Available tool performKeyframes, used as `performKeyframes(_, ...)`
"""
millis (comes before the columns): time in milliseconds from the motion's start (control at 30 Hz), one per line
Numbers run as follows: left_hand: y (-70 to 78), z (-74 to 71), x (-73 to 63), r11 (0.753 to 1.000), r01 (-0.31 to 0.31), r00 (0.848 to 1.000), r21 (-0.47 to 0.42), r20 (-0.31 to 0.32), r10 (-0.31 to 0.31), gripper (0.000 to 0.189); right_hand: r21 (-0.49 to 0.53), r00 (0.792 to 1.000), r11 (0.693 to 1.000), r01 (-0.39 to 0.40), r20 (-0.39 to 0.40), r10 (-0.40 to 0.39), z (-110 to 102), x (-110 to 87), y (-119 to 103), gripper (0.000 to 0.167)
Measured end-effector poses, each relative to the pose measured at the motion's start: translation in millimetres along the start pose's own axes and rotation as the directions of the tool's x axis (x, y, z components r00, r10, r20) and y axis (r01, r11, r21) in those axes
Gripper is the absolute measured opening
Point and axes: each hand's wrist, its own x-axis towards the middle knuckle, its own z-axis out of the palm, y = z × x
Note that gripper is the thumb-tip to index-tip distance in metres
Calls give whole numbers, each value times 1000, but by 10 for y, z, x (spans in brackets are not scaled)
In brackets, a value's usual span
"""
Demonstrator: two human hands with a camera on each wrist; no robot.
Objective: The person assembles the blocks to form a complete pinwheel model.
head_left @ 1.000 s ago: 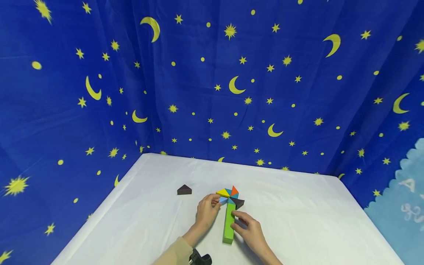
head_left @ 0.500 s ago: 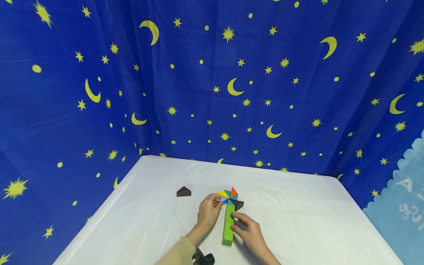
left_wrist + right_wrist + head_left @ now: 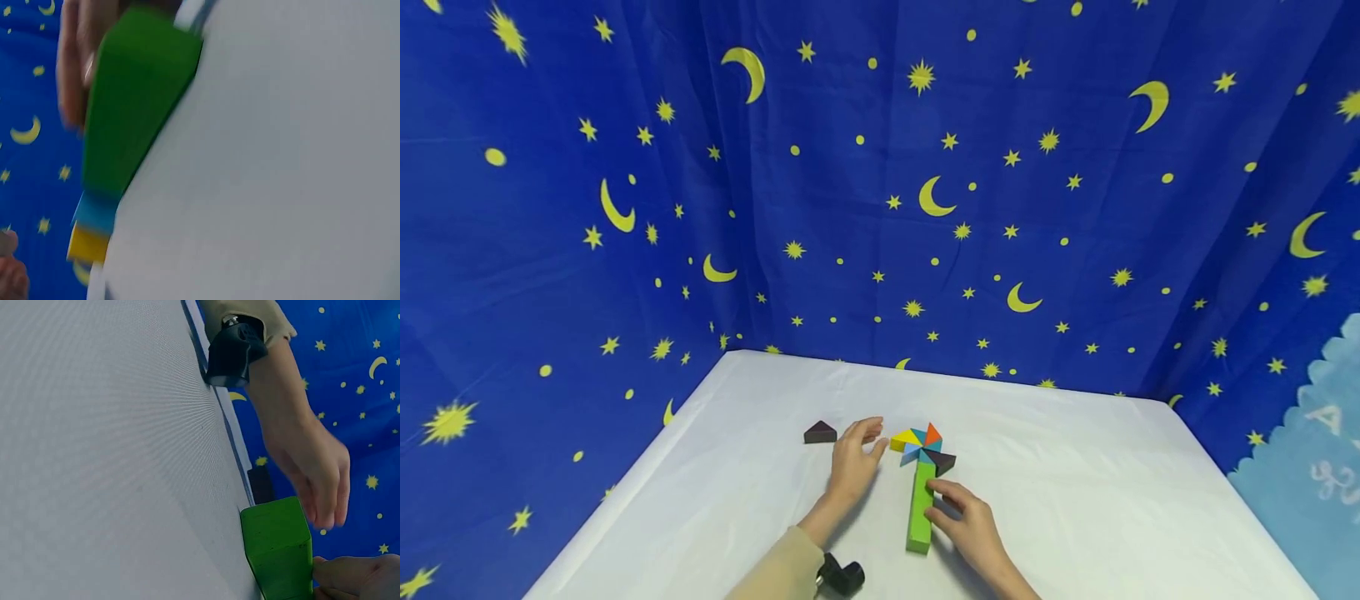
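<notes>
A long green block (image 3: 921, 508) lies on the white table, pointing away from me. At its far end small triangular blocks form a pinwheel: a yellow triangle (image 3: 902, 442), a light blue triangle (image 3: 910, 453), an orange triangle (image 3: 933, 434), a dark triangle (image 3: 942, 462) and some blue ones. My right hand (image 3: 972, 529) touches the green block's right side with thumb and fingertips, not wrapped round it. Left of the pinwheel, my left hand (image 3: 852, 467) hovers with loosely bent fingers and holds nothing. The right wrist view shows that hand (image 3: 315, 465) apart from the green block (image 3: 278, 540).
Another dark triangular block (image 3: 820, 432) lies alone to the left, beyond my left hand. A black device (image 3: 841, 577) is strapped at the left wrist. Blue curtains (image 3: 850, 208) with moons and stars stand behind and beside the table (image 3: 1075, 500).
My left hand has let go of the light blue triangle and moved left, away from the pinwheel. The right hand stays at the green block.
</notes>
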Motion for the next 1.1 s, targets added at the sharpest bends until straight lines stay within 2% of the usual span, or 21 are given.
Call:
performKeyframes(67, -75, -153, 54, 1000, -26, 1000, -2, -11, 26, 34, 2, 1000, 1000, 0, 3, 0, -2, -2, 5, 40)
performKeyframes(133, -161, -315, 104, 1000, -14, 1000, -12, -12, 14, 37, 1, 1000, 1000, -2, 3, 2, -7, -3, 11, 39)
performKeyframes(267, -354, -598, 180, 992, 118, 992, -47, 41, -116, 48, 1, 1000, 1000, -9, -3, 9, -28, 0, 18, 39)
performKeyframes(400, -557, -793, 214, 964, 248, 962, -91, 138, -235, 57, 6, 1000, 1000, -27, -5, 27, -47, -3, 21, 39)
performKeyframes(533, -701, -917, 195, 932, 338, 928, -132, 214, -306, 55, 5, 999, 999, -37, 2, 37, -39, -12, 22, 40)
performKeyframes(600, -744, -944, 179, 922, 364, 913, -129, 246, -326, 53, 4, 999, 999, -39, 3, 39, -30, -15, 22, 40)
performKeyframes(700, -783, -939, 170, 928, 361, 903, -89, 282, -324, 52, 4, 999, 999, -38, 3, 38, -22, -14, 22, 40)
performKeyframes(800, -799, -905, 172, 946, 322, 910, -44, 290, -296, 49, 9, 999, 999, -42, 4, 42, -22, -10, 18, 41)
performKeyframes(933, -792, -861, 178, 967, 254, 927, 22, 278, -250, 45, 17, 999, 998, -52, 12, 52, -20, -6, 4, 41)
performKeyframes(1100, -743, -832, 174, 973, 221, 943, 72, 240, -232, 37, 27, 998, 998, -57, 18, 56, -14, 3, -16, 41)
